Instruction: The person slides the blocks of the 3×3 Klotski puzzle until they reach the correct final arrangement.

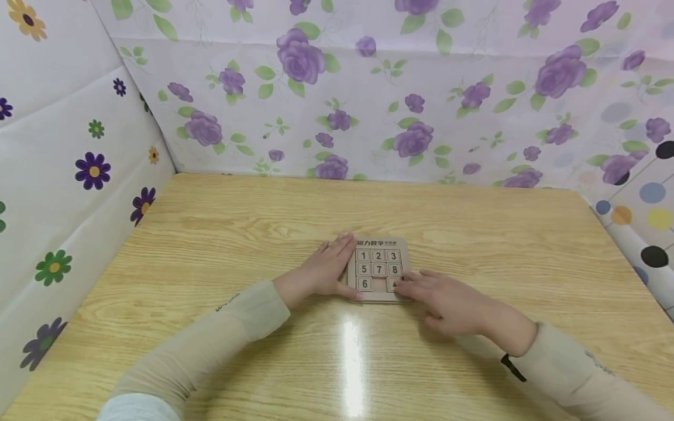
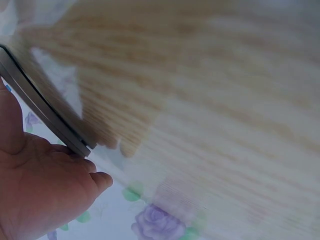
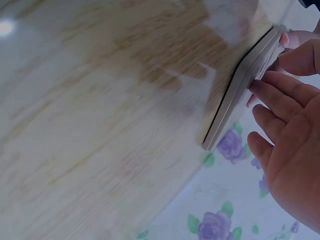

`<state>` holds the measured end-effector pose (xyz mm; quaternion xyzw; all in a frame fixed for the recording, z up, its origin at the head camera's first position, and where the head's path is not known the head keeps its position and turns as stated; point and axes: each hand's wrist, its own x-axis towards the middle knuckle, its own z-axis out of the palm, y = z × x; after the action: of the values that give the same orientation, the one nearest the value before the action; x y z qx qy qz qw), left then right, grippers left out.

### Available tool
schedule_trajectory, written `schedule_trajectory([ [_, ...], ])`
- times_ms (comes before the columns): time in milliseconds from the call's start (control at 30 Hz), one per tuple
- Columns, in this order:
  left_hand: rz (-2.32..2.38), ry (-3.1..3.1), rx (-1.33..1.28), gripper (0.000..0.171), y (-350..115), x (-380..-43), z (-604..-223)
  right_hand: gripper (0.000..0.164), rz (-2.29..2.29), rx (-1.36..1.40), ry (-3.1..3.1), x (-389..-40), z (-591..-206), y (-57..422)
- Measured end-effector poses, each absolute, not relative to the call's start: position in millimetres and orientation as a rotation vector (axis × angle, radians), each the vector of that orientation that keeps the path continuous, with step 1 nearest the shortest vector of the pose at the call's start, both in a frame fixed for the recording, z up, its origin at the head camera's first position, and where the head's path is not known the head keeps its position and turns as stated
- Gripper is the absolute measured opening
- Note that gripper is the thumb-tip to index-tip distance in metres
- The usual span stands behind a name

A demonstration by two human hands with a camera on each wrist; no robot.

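A square number slide puzzle (image 1: 381,296) lies on the table, its light frame holding several numbered tiles. My left hand (image 1: 320,272) holds the puzzle along its left side, fingers at the upper left edge and thumb at the lower left corner. On the lower right tile (image 1: 390,283), fingertips of my right hand (image 1: 454,301) press down, partly covering its number. A gap shows between that tile and the 6 tile (image 1: 364,283). Both wrist views catch the puzzle edge-on; fingers of the right hand (image 3: 295,120) reach over its face there.
The wood-grain table (image 1: 253,216) is glossy and reflects a bright light near the front. Flower-patterned cloth (image 1: 368,105) stands along the back, with patterned sheets at the left and right sides.
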<state>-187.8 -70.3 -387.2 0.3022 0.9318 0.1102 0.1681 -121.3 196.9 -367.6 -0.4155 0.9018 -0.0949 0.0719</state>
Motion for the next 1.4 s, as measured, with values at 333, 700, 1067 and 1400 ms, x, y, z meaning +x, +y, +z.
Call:
schedule_trajectory([
  [333, 0.304, 2.649, 0.857, 0.119, -69, -190, -389, 0.063, -0.296, -1.305, 2.679, -124, -372, 181],
  [700, 0.306, 2.642, 0.852, 0.121, -68, -189, -387, 0.063, -0.320, -1.296, 2.684, -128, -369, 183],
  [1067, 0.312, 2.619, 0.852, 0.120, -68, -190, -384, 0.064, -0.317, -1.212, 2.729, -140, -372, 197],
  [1400, 0.299, 2.635, 0.858, 0.121, -70, -189, -385, 0.064, -0.316, -1.168, 2.729, -130, -371, 194],
])
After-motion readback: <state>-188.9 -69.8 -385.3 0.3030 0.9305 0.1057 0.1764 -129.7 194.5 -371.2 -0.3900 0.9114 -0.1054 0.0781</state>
